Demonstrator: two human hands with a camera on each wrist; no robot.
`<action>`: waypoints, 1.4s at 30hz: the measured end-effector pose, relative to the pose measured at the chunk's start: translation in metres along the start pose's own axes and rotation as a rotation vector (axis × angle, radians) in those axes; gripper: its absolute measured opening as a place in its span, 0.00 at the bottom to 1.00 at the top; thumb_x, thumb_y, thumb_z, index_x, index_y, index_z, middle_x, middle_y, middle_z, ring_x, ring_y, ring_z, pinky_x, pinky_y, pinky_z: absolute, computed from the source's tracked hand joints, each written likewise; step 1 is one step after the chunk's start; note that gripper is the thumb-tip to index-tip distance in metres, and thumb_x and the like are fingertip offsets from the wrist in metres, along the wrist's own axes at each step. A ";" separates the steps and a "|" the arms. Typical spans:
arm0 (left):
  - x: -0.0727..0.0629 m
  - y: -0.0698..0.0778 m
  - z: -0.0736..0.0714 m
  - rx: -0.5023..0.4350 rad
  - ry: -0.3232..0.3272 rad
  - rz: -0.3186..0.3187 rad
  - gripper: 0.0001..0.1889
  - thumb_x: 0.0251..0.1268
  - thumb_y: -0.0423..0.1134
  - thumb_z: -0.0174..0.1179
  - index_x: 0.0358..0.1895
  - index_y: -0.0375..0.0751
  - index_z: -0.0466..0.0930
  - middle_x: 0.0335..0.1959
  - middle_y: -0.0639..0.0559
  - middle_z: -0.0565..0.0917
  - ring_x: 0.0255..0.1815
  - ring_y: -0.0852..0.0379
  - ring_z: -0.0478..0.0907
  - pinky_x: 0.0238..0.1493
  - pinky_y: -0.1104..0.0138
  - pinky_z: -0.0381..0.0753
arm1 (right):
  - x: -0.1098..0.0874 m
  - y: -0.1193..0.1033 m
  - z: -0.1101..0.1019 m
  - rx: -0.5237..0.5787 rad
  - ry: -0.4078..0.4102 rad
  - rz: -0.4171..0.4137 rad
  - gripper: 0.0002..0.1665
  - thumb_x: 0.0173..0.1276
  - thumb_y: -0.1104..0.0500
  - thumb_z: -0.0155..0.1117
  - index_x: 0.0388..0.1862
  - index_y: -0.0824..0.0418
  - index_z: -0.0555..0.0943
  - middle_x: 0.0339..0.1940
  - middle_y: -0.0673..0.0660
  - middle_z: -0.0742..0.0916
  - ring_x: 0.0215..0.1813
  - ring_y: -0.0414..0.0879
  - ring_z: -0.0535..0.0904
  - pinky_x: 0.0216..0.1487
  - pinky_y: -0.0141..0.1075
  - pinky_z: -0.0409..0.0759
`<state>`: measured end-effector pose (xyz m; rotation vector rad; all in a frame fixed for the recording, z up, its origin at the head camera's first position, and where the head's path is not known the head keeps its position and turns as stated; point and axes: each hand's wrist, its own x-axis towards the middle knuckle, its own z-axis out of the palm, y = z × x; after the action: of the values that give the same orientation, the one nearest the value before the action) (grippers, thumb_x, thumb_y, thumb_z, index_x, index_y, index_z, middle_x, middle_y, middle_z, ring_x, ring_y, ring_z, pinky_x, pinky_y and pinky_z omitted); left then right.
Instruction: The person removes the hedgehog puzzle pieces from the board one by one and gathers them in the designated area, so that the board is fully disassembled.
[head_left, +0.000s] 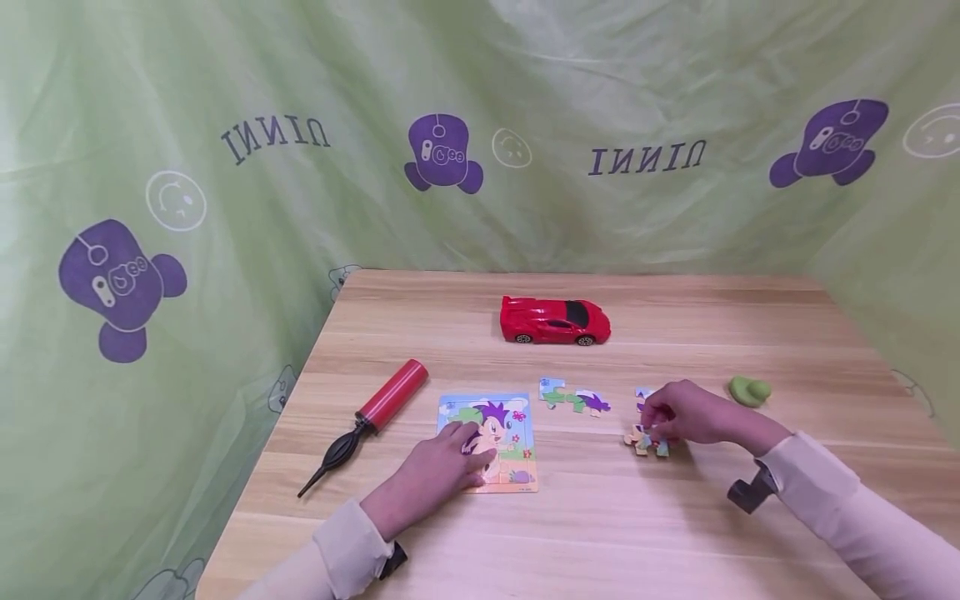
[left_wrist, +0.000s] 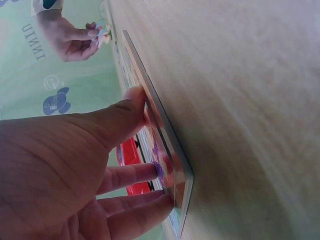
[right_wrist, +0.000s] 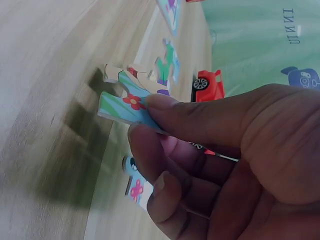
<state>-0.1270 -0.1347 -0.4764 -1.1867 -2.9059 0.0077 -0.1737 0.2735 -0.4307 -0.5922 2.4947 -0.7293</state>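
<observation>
My left hand (head_left: 429, 473) rests on a square picture puzzle (head_left: 517, 450) showing a purple-haired cartoon hedgehog. Its fingertips and thumb lie spread on the picture, as the left wrist view shows up close. Between thumb and index finger, my right hand (head_left: 693, 414) pinches some joined puzzle pieces (right_wrist: 131, 102) with a red flower and a beige part, tilted over the table. Under that hand lies another puzzle piece (right_wrist: 136, 189) with a pink flower, partly hidden by the fingers. A strip of joined puzzle pieces (head_left: 576, 398), green and purple, lies between the two hands.
A red toy car (head_left: 555, 322) stands at the back of the wooden table (head_left: 420, 550). To the left lies a red and black hand pump (head_left: 367, 423). A small green object (head_left: 748, 390) sits beyond the right wrist. A green printed curtain (head_left: 375, 225) surrounds the table.
</observation>
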 end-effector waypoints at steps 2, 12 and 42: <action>0.000 0.000 0.000 0.003 -0.001 0.002 0.21 0.71 0.58 0.56 0.65 0.63 0.79 0.68 0.43 0.75 0.67 0.46 0.74 0.45 0.58 0.88 | -0.001 0.001 0.000 -0.049 0.012 -0.002 0.02 0.64 0.62 0.70 0.32 0.57 0.84 0.24 0.44 0.81 0.27 0.34 0.73 0.29 0.27 0.74; 0.001 0.002 -0.003 0.042 -0.036 -0.010 0.21 0.72 0.58 0.54 0.66 0.65 0.78 0.68 0.45 0.75 0.67 0.48 0.73 0.47 0.60 0.88 | -0.005 -0.014 -0.012 -0.287 0.171 0.000 0.05 0.61 0.56 0.74 0.32 0.54 0.84 0.27 0.44 0.83 0.29 0.36 0.71 0.30 0.29 0.71; -0.012 0.009 -0.002 -0.176 0.050 -0.074 0.19 0.72 0.48 0.59 0.63 0.54 0.81 0.66 0.29 0.71 0.67 0.40 0.71 0.61 0.55 0.83 | 0.111 -0.137 0.094 -0.361 0.185 -0.332 0.18 0.70 0.59 0.64 0.58 0.60 0.83 0.51 0.55 0.88 0.53 0.48 0.83 0.59 0.43 0.83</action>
<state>-0.1118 -0.1364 -0.4744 -1.0806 -2.9554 -0.2789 -0.1738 0.0751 -0.4555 -1.1352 2.7561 -0.4623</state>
